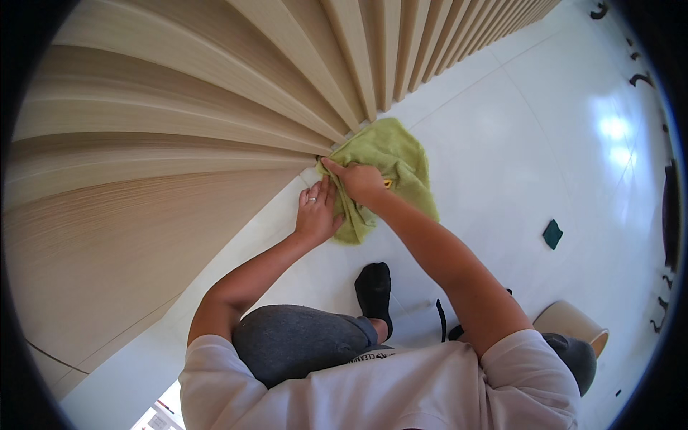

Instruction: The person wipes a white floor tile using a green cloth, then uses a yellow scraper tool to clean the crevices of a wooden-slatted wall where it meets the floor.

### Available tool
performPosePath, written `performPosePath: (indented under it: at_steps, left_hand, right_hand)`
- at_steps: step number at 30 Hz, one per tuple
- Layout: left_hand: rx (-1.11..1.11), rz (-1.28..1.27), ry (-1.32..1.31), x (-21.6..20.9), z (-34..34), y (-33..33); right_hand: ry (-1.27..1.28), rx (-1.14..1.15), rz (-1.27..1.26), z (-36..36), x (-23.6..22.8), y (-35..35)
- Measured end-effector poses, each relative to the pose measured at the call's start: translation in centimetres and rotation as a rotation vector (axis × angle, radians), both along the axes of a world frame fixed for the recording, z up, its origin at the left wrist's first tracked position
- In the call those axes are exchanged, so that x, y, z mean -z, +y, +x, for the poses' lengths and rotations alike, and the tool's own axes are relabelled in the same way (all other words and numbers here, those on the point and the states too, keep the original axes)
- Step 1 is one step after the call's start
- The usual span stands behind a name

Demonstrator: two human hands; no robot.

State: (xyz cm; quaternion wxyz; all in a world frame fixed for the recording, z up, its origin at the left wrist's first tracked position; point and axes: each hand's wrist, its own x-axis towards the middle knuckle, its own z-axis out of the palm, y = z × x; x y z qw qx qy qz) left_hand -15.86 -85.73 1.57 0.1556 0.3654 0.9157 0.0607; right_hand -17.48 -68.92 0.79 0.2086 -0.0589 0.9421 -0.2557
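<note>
A yellow-green cleaning cloth (pixel 401 154) lies crumpled on the white floor, against the foot of the wooden slat panel (pixel 215 68). My right hand (pixel 362 183) bunches part of it, the index finger stretched out and pressing the cloth toward the bottom end of a slat. The other fingers of that hand are curled and partly hidden. Close beside it, my left hand (pixel 315 215) rests with fingers extended along the cloth's left edge, the thumb touching the cloth. A ring shows on one finger.
A small dark green pad (pixel 552 234) lies on the floor to the right. A beige round container (pixel 573 322) lies beside my right leg. My black-socked foot (pixel 373 287) is below the cloth. Dark curved furniture feet (pixel 640 79) line the far right.
</note>
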Motion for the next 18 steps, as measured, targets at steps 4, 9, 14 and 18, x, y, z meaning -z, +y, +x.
performPosePath:
  at_steps: [4,9,14,18]
  left_hand:
    - [-0.040,0.019,0.008,0.3,-0.3,-0.7]
    - [0.043,-0.053,-0.016,0.5,1.3,-0.5]
    - [-0.007,-0.014,-0.042,-0.4,0.9,-0.6]
    - [-0.002,0.010,0.016,-0.7,0.2,-0.2]
  right_hand:
    - [-0.090,-0.003,-0.005,-1.0,-0.5,-0.3]
    - [-0.044,-0.272,-0.051,-1.6,0.1,3.3]
    - [-0.052,-0.070,-0.049,-0.4,-1.0,1.2]
    - [-0.016,0.002,-0.096,-0.5,-0.5,0.6]
